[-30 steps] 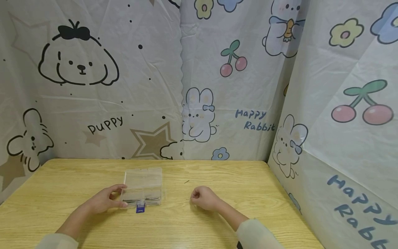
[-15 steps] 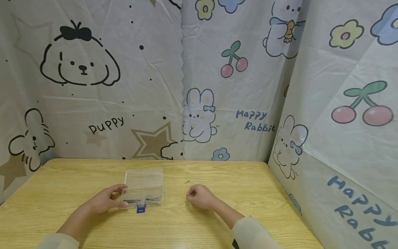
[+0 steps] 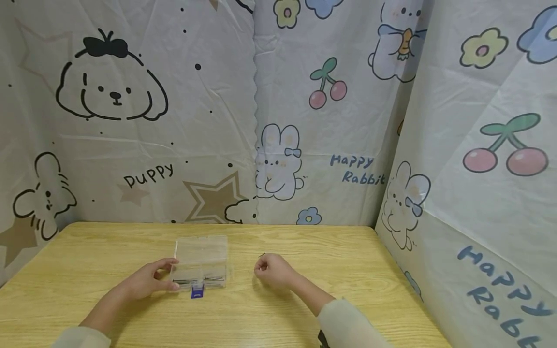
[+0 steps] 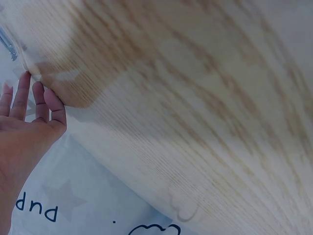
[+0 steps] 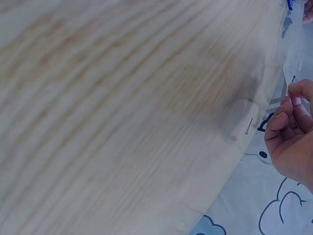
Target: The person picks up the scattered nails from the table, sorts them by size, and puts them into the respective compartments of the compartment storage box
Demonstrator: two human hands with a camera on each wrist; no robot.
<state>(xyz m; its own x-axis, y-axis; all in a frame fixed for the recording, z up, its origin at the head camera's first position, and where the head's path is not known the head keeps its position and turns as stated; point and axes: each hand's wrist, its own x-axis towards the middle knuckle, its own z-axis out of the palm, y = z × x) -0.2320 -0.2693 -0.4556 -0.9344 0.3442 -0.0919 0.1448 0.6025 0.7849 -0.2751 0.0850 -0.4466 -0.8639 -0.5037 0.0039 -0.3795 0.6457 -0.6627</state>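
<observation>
A transparent plastic box (image 3: 202,250) with a blue latch (image 3: 197,291) stands on the table. Thin metal pieces (image 3: 213,278) lie along its front side. My left hand (image 3: 145,279) rests at the box's left edge, thumb near the front corner and fingertips further back. In the left wrist view its relaxed fingers (image 4: 21,98) touch the clear edge. To the right of the box, my right hand (image 3: 276,271) pinches a small nail (image 5: 294,79) between thumb and forefinger, mostly covered by the fingertips. Another nail (image 5: 249,126) lies on the tabletop just beyond that hand.
The wood-grain table (image 3: 209,324) ends at a cloth backdrop (image 3: 209,135) printed with cartoon animals. A second printed cloth (image 3: 491,208) hangs along the right side.
My right hand has moved left and slightly away from me, toward the box, and now comes close to the loose nail. The left hand and the box keep their place.
</observation>
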